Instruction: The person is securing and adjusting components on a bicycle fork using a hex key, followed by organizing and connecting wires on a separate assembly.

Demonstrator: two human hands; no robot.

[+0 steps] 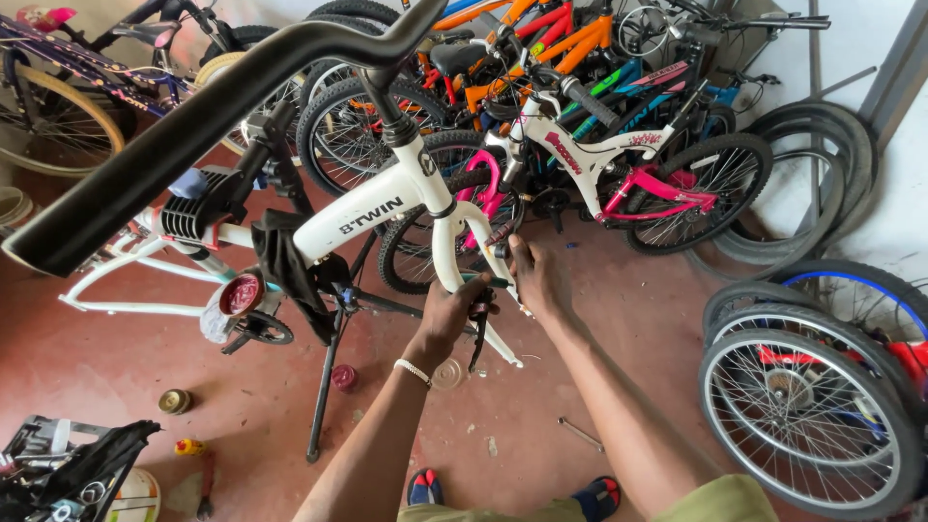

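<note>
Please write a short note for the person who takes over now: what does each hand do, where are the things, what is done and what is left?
Left hand: closed on the white fork leg and the black brake part there.
Right hand: gripping the other fork leg.
White bike frame: clamped in the stand.
Done: the front wheel is off.
Left: brake part not fully fitted, I think. A loose wrench lies on the floor.
</note>
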